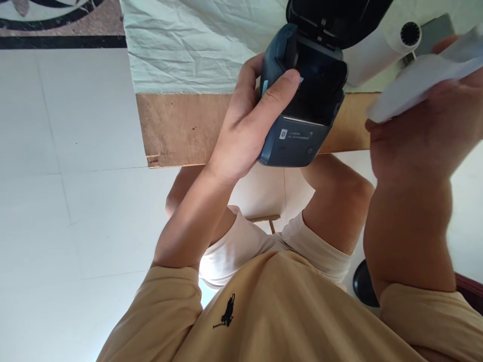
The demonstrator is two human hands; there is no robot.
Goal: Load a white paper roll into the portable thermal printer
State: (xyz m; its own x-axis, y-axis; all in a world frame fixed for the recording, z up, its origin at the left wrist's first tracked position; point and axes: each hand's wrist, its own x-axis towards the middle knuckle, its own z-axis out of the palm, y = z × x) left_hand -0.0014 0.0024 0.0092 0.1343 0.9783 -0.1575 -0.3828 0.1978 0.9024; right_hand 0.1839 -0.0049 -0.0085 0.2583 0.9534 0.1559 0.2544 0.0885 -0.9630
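Note:
My left hand (251, 118) grips a dark blue label printer (298, 146) by its left side, the thumb reaching over the rim of its open compartment. The black lid (335, 20) stands raised at the far end, and the dark compartment (313, 90) shows no roll inside. Over to the right, my right hand (430, 118) is closed around a white strip of paper (418, 75), blurred and partly cut off by the frame edge. The strip is apart from the printer.
Behind the printer, a white cylinder with a black vented end (381, 50) lies beside a grey flat object (437, 32). A pale green cloth (181, 50) covers the wooden table (184, 130), whose bare front edge shows. A black round object (364, 284) is on the floor, lower right.

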